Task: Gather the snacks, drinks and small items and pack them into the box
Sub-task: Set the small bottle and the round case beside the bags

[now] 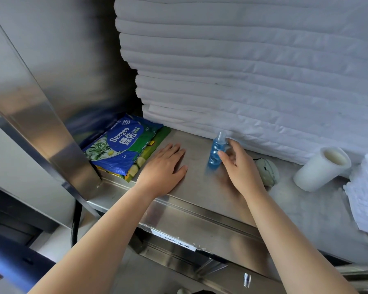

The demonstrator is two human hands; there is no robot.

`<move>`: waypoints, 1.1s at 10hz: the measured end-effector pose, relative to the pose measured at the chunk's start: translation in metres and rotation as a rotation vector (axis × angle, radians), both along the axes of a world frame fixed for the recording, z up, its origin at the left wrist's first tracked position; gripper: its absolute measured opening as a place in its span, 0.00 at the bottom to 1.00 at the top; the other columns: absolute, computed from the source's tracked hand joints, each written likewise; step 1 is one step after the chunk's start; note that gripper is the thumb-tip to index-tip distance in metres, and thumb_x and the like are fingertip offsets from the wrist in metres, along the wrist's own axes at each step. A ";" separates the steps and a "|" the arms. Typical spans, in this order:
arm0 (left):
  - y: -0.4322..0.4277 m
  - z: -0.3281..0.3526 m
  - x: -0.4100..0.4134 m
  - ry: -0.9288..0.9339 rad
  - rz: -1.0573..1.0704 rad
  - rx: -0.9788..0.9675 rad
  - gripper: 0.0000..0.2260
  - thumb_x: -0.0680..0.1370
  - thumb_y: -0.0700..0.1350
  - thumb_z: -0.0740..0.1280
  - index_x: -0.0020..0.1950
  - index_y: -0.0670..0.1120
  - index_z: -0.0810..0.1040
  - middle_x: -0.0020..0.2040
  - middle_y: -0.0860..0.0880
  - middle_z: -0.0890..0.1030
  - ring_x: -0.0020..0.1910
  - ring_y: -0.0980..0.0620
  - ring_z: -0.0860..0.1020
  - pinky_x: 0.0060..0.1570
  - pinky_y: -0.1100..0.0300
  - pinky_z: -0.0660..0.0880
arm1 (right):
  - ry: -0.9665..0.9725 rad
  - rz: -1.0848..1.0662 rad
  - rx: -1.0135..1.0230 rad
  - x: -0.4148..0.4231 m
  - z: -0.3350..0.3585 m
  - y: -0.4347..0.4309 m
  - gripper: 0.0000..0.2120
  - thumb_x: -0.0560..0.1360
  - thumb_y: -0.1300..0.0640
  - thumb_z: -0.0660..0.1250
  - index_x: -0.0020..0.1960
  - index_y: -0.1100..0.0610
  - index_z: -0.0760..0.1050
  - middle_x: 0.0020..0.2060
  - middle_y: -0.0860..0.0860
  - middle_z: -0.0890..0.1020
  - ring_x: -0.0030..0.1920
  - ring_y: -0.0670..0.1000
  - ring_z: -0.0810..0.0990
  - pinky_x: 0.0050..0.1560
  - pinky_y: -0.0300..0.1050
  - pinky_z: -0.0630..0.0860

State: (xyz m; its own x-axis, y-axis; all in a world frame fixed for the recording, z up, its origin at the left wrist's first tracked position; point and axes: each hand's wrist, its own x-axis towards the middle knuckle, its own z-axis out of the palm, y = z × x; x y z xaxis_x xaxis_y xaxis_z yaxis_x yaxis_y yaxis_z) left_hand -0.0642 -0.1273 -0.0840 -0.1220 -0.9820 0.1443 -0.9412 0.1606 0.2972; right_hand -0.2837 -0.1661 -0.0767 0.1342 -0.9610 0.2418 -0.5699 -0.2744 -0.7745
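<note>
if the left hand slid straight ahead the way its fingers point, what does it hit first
Probably the stack of folded white sheets at the back of the shelf. The left hand lies flat, fingers aimed at its lower edge, with only bare shelf between, though depth is unclear.

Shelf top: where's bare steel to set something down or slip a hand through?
Bare shelf between the left hand and the blue bottle, back to the linen stack. Another patch at the front edge, between the right hand and the white cup. Crowded: left corner with stacked packs; right end with cup, round object, white cloth.
</note>
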 end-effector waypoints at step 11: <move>0.003 0.003 -0.004 -0.001 0.014 -0.020 0.26 0.80 0.56 0.54 0.76 0.50 0.56 0.77 0.52 0.56 0.75 0.55 0.51 0.69 0.63 0.43 | 0.242 0.017 -0.001 0.021 0.003 -0.008 0.10 0.71 0.50 0.71 0.40 0.54 0.73 0.33 0.46 0.76 0.34 0.45 0.74 0.29 0.34 0.63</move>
State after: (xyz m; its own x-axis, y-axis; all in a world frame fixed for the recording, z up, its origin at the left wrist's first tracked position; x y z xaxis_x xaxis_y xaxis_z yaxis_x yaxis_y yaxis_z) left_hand -0.0686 -0.1247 -0.0808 -0.1084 -0.9804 0.1642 -0.9437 0.1534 0.2931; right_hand -0.2623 -0.1745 -0.0732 0.2040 -0.9580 0.2013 -0.7341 -0.2858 -0.6160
